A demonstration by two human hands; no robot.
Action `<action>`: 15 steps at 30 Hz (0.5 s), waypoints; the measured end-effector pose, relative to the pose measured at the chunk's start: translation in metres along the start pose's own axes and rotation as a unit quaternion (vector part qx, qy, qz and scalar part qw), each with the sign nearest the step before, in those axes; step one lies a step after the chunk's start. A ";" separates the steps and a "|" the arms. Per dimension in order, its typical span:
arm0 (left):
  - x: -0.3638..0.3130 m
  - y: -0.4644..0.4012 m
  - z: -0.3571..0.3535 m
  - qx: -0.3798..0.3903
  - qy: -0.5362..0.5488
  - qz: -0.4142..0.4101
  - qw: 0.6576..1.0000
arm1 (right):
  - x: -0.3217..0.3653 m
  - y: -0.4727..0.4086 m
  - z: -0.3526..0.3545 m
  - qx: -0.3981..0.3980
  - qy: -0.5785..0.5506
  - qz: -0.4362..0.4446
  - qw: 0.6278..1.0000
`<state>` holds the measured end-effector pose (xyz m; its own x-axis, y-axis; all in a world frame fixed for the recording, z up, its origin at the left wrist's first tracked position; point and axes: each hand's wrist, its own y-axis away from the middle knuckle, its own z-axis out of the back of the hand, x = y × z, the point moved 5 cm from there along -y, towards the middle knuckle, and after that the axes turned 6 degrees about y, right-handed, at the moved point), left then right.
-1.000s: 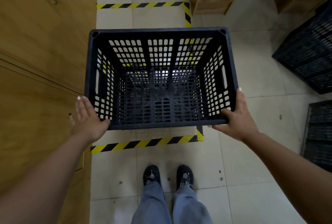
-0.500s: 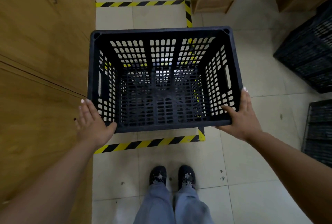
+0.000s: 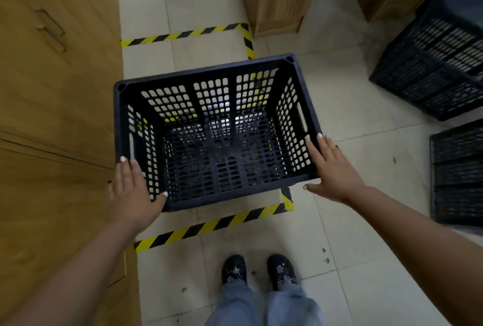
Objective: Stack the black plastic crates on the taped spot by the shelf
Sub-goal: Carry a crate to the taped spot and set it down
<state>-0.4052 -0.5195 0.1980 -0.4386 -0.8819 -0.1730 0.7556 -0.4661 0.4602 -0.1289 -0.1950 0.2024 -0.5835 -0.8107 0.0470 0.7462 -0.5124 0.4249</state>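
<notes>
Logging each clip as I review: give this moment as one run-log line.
crate: inside tape outline, upright, empty | left hand: open, on near-left corner | right hand: open, at right wall | spare crates: right, unstacked

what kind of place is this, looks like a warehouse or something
Probably a storeroom or stock area, not a big warehouse. Yellow-and-black hazard tape marks a bay on the tiled floor, wooden cabinets line the side, and more black crates wait at the right.
</notes>
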 end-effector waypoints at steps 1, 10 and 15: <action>-0.014 0.001 0.005 -0.007 -0.004 -0.018 1.000 | -0.002 0.007 0.004 -0.018 -0.010 0.010 1.000; -0.212 0.024 0.022 -0.065 -0.107 -0.210 0.970 | -0.091 0.065 0.022 -0.087 -0.060 -0.022 0.994; -0.342 0.052 -0.009 -0.063 -0.114 -0.265 0.956 | -0.193 0.106 0.017 -0.098 -0.067 -0.064 0.991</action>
<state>-0.2111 -0.2428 0.2735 -0.8592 -0.4886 -0.1517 0.4450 -0.8600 0.2497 0.0574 -0.0878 0.2537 -0.7054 -0.6970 0.1291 0.7030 -0.6646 0.2530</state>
